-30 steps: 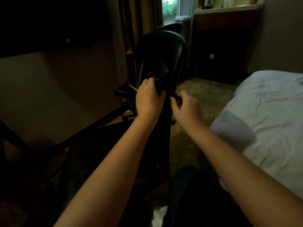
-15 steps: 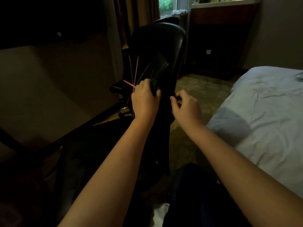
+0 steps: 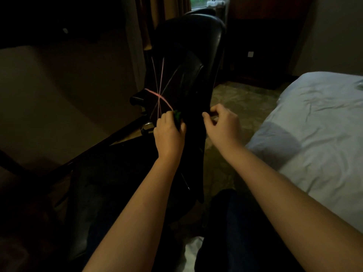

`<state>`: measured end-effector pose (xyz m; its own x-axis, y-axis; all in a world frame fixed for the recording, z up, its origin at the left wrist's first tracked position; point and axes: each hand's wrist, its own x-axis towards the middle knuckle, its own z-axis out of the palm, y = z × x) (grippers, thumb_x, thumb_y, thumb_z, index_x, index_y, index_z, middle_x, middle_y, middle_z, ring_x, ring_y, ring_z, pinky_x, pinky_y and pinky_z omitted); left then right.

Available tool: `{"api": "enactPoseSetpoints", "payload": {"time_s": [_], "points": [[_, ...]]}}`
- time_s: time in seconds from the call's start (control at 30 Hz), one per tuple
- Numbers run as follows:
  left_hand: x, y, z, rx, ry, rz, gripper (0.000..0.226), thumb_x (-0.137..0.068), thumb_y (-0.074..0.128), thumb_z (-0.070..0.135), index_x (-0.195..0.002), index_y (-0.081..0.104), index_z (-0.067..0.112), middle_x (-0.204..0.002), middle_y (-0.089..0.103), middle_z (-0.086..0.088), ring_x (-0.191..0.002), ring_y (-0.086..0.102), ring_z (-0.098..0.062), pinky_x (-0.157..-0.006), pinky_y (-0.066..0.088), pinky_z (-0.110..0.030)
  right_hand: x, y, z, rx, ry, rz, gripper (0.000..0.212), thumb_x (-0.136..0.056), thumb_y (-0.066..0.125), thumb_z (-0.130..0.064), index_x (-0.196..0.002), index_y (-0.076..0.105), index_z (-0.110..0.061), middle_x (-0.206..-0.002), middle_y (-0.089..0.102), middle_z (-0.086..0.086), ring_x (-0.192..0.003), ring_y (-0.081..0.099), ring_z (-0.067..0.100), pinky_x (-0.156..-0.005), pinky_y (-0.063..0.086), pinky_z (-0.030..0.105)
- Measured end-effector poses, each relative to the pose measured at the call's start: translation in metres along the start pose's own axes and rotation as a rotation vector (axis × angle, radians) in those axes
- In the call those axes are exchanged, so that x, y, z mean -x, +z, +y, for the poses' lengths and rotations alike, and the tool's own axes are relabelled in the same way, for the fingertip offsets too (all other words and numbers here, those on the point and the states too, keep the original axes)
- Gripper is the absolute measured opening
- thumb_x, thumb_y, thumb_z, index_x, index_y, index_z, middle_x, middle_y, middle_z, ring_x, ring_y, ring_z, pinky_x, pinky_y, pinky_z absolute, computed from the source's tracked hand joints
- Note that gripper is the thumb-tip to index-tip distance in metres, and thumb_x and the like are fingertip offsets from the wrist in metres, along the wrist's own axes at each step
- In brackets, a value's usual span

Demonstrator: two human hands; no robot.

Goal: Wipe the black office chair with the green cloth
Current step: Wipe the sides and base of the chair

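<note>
Left hand has slid down the chair back in the last second, cloth bunched in its fingers, pressed just below the pink strings. Right hand pinches the chair's edge, steadying it. Upper back likely wiped; the lower part remains.

Arms outstretched, left hand in closed grip, right hand in pinch.

left hand: slid nearer, down the black office chair back, with green cloth in its grip | pink strings: crossing point now uncovered just beyond the knuckles
</note>
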<state>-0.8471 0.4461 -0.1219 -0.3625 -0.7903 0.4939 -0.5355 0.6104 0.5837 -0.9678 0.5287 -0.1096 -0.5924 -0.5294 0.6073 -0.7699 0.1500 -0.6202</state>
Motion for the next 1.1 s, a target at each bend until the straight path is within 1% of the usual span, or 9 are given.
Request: {"api": "enactPoseSetpoints", "payload": {"time_s": [0.13,0.23,0.33,0.47,0.53,0.63,0.73,0.9,1.1], "points": [[0.014,0.000,-0.008,-0.003,-0.038,-0.045,0.027,-0.093,0.060,0.020,-0.118,0.053,0.013,-0.111,0.057,-0.006,-0.104,0.055,-0.023,-0.090,0.048,-0.044,-0.001,-0.001,-0.005,0.011,0.024,0.005,0.012,-0.088,0.065,-0.029,-0.089,0.063,-0.018,-0.075,0.050,-0.011,-0.065,0.049,0.007,-0.051,0.032,0.017],[0.021,-0.006,-0.013,0.053,-0.065,-0.098,0.021,-0.094,0.058,0.021,-0.114,0.054,0.014,-0.108,0.058,-0.003,-0.101,0.057,-0.021,-0.090,0.049,-0.045,0.001,-0.004,-0.009,0.015,0.047,-0.029,0.015,-0.089,0.064,-0.030,-0.092,0.064,-0.015,-0.079,0.055,-0.007,-0.070,0.053,0.011,-0.059,0.037,0.023],[0.020,-0.015,-0.016,0.097,-0.047,-0.099,0.017,-0.093,0.060,0.020,-0.109,0.056,0.016,-0.104,0.056,0.001,-0.097,0.057,-0.017,-0.089,0.051,-0.045,0.001,-0.011,-0.013,0.045,0.041,-0.065,0.015,-0.089,0.063,-0.033,-0.091,0.062,-0.018,-0.078,0.055,-0.007,-0.068,0.052,0.010,-0.053,0.035,0.023],[0.013,-0.030,-0.002,0.158,0.047,0.016,0.029,-0.089,0.067,0.019,-0.118,0.061,0.015,-0.113,0.055,0.001,-0.106,0.050,-0.013,-0.095,0.048,-0.034,-0.004,-0.020,-0.019,0.111,0.038,-0.149,0.029,-0.088,0.061,-0.045,-0.084,0.055,-0.017,-0.073,0.056,-0.005,-0.061,0.053,0.010,-0.045,0.036,0.022],[0.003,-0.039,0.014,0.148,0.138,0.125,0.029,-0.087,0.071,0.020,-0.115,0.066,0.012,-0.113,0.055,-0.004,-0.107,0.049,-0.016,-0.090,0.045,-0.028,-0.011,-0.023,-0.022,0.170,0.036,-0.173,0.038,-0.087,0.059,-0.053,-0.081,0.056,-0.015,-0.070,0.057,-0.003,-0.057,0.053,0.012,-0.043,0.034,0.022],[-0.017,-0.053,0.044,0.132,0.225,0.199,0.029,-0.088,0.070,0.023,-0.115,0.069,0.011,-0.107,0.058,-0.006,-0.101,0.052,-0.019,-0.084,0.045,-0.026,-0.019,-0.026,-0.028,0.230,0.042,-0.228,0.036,-0.084,0.060,-0.055,-0.074,0.051,-0.021,-0.068,0.052,-0.005,-0.054,0.048,0.011,-0.042,0.028,0.021],[-0.030,-0.064,0.065,0.152,0.271,0.134,0.031,-0.092,0.065,0.022,-0.121,0.066,0.009,-0.110,0.061,-0.006,-0.100,0.058,-0.018,-0.083,0.043,-0.021,-0.019,-0.026,-0.028,0.220,0.070,-0.285,0.028,-0.084,0.065,-0.048,-0.079,0.052,-0.023,-0.068,0.046,-0.009,-0.054,0.043,0.008,-0.042,0.025,0.020],[-0.030,-0.074,0.061,0.182,0.260,-0.086,0.051,-0.090,0.064,0.020,-0.138,0.051,0.007,-0.125,0.053,-0.003,-0.111,0.052,-0.011,-0.093,0.043,-0.020,-0.010,-0.022,-0.025,0.126,0.068,-0.280,0.023,-0.086,0.066,-0.040,-0.087,0.057,-0.019,-0.075,0.054,-0.003,-0.061,0.052,0.015,-0.043,0.026,0.021],[-0.033,-0.064,0.061,0.134,0.225,-0.038,0.048,-0.085,0.069,0.014,-0.129,0.050,0.007,-0.124,0.050,-0.008,-0.114,0.051,-0.021,-0.091,0.038,-0.021,-0.012,-0.022,-0.028,0.161,0.051,-0.254,0.025,-0.082,0.067,-0.043,-0.076,0.051,-0.025,-0.064,0.041,-0.012,-0.050,0.038,0.003,-0.042,0.023,0.019]]}}
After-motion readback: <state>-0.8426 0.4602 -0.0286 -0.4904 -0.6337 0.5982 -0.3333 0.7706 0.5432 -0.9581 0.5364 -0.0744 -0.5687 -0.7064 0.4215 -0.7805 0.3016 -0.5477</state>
